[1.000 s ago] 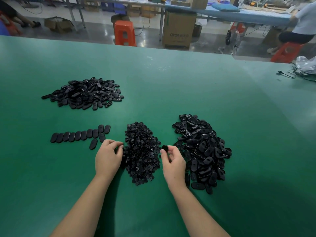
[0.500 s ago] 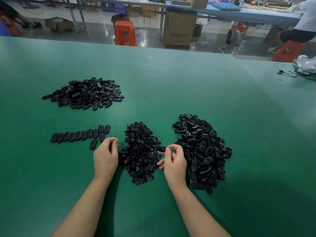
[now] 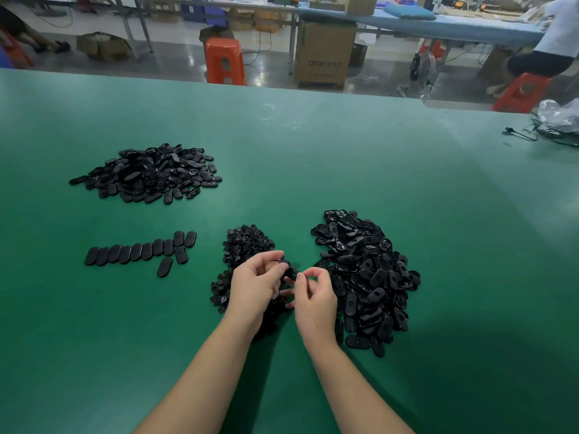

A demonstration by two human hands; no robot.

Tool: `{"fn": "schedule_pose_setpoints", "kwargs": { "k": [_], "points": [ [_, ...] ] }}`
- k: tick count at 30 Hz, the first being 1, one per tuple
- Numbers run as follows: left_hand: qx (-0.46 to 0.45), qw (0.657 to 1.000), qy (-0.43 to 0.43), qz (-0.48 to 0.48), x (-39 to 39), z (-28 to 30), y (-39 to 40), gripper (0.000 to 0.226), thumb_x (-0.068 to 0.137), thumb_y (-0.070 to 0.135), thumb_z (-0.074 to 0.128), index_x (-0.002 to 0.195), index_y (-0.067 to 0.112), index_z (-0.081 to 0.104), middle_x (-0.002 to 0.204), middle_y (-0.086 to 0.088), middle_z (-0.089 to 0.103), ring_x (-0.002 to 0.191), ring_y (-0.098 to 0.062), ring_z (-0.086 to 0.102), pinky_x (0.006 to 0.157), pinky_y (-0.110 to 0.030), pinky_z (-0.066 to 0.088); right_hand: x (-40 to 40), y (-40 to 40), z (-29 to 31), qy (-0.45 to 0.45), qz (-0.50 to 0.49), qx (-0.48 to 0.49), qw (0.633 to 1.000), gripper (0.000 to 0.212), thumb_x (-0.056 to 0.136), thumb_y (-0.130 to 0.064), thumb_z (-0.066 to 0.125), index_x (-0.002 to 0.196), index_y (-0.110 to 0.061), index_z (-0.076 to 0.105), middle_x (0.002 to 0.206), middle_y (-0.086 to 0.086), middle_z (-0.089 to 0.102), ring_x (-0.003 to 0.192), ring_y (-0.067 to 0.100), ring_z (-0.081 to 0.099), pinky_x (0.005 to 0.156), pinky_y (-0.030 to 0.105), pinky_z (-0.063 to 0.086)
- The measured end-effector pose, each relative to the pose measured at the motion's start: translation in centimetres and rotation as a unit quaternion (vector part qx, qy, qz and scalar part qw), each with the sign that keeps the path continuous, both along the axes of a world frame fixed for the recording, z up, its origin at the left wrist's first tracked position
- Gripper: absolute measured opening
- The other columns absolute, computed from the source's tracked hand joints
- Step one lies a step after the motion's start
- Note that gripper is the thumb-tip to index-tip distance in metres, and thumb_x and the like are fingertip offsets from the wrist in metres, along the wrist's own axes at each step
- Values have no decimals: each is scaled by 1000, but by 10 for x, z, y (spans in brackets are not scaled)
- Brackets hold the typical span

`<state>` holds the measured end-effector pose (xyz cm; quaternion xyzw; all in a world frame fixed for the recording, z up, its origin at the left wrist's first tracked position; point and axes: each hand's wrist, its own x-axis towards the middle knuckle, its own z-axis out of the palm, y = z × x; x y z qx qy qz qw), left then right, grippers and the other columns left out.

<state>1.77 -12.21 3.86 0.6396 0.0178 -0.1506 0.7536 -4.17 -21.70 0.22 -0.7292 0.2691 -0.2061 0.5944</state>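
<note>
1. Head view: since the earlier frames the hands have drawn together over the heap of small pieces [image 3: 247,245]. The left hand [image 3: 255,285] pinches a small piece [image 3: 279,262], and the right hand [image 3: 315,297] pinches an oval shell [image 3: 293,273] between them.
2. Progress, as I judge it: a short row of ovals [image 3: 141,252] lies well left of the grip, and a far heap [image 3: 147,175] lies beyond that. The shell heap [image 3: 366,277] just right of the grip is large, so much is left.
3. Far beyond the grip, a cardboard box [image 3: 324,54] reads "OTOR"; its other marks are blurred.
</note>
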Motion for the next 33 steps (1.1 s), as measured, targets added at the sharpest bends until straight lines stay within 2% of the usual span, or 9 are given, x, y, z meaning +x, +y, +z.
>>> {"fn": "schedule_pose_setpoints", "kwargs": {
  "k": [5, 9, 11, 14, 17, 25, 28, 30, 33],
  "points": [
    [-26, 998, 60, 2, -1, -4, -3, 13, 92, -3, 65, 97, 5, 74, 77, -12, 73, 42, -11, 43, 41, -22, 38, 1, 0, -2, -2, -5, 7, 1000, 8, 97, -20, 56, 96, -27, 54, 77, -2, 73, 74, 20, 73, 72, 57, 58],
    [-32, 997, 72, 1, -1, -6, -1, 13, 92, -4, 65, 100, 3, 73, 81, -14, 74, 42, -12, 45, 40, -22, 40, 2, 0, -3, 3, 2, 4, 1000, 24, 99, -12, 52, 109, -33, 60, 85, -5, 74, 79, 19, 72, 77, 54, 58],
    [-23, 998, 63, 5, 0, -6, 0, 16, 91, -4, 65, 102, 5, 73, 81, -15, 75, 42, -12, 45, 40, -23, 40, 3, 0, -3, 6, 8, 0, 1000, 27, 100, -10, 50, 111, -32, 62, 90, -8, 75, 77, 14, 73, 78, 51, 59],
    [9, 999, 39, 2, 0, -5, 0, 20, 92, -2, 64, 101, 11, 76, 79, -14, 75, 42, -11, 44, 40, -23, 39, 3, 1, -2, 9, 15, 2, 1000, 28, 102, -10, 49, 113, -31, 63, 90, -9, 75, 72, 14, 73, 76, 51, 59],
    [50, 998, 14, -24, -2, -3, 1, 22, 93, -1, 62, 99, 14, 78, 76, -10, 75, 44, -13, 50, 41, -24, 42, 3, 0, -3, 16, 16, -4, 1000, 27, 102, -11, 49, 116, -27, 65, 94, -6, 74, 76, 15, 72, 80, 50, 58],
    [124, 990, -51, -40, -5, 5, 1, 6, 96, 7, 63, 94, 11, 65, 84, -2, 77, 44, -21, 59, 39, -27, 44, 2, 0, 0, 15, 4, -11, 1000, 21, 102, -11, 51, 113, -22, 65, 96, -8, 74, 78, 15, 69, 81, 43, 57],
    [103, 992, -60, -31, -4, 8, 2, 4, 97, 8, 63, 98, 12, 63, 86, -2, 77, 43, -20, 58, 40, -28, 45, 3, -1, -1, 20, 1, -7, 1000, 22, 102, -11, 51, 114, -21, 66, 95, -8, 74, 79, 17, 70, 81, 43, 58],
    [72, 995, -55, -31, -4, 9, 3, 12, 98, 7, 62, 104, 16, 66, 91, -3, 77, 42, -19, 55, 41, -27, 45, 3, -1, -1, 22, -1, -10, 1000, 22, 102, -11, 51, 114, -22, 66, 96, -9, 74, 80, 14, 70, 81, 41, 58],
    [86, 994, -61, -38, -2, 9, 4, 14, 97, 7, 64, 97, 18, 72, 89, -3, 77, 43, -16, 56, 41, -25, 45, 4, 0, -1, 21, -3, -17, 1000, 23, 102, -11, 51, 112, -25, 65, 97, -8, 75, 80, 9, 68, 81, 42, 57]
  ]
}}
